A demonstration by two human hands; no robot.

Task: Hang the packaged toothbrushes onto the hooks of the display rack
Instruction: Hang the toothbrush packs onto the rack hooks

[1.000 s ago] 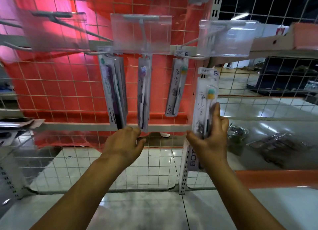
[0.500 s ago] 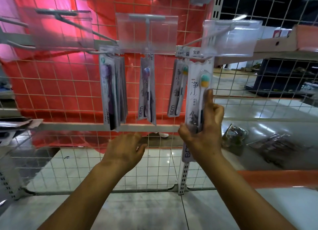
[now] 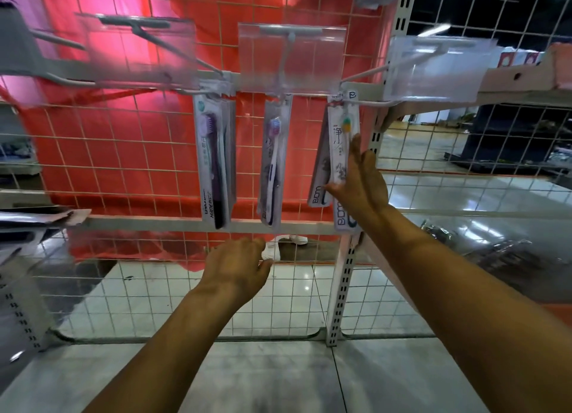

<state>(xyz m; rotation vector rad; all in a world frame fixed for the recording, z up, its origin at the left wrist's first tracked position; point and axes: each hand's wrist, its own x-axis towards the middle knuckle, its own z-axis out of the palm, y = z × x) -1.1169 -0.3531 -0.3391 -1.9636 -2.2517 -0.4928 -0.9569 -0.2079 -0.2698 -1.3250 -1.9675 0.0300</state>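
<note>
Wire display rack (image 3: 117, 152), red backing behind, carries three hooks in one row, each under a clear label holder. The right hook (image 3: 371, 104) bears the pack now being handled: a white carded toothbrush pack (image 3: 340, 152) with a yellow-and-teal brush head, hanging in front of a second pack on the same hook. Its header sits near the hook's outer end (how far it is threaded cannot be confirmed).

Right hand (image 3: 360, 183): fingers extended, flat against the pack's face, thumb at its left edge. Left hand (image 3: 236, 267): low, below the middle pack (image 3: 274, 165), fingers loosely curled, holding nothing.

Risk: if the header hole is only partly seated, releasing could let the pack slide off the tip. A sideways push may swing neighbouring packs.
</note>
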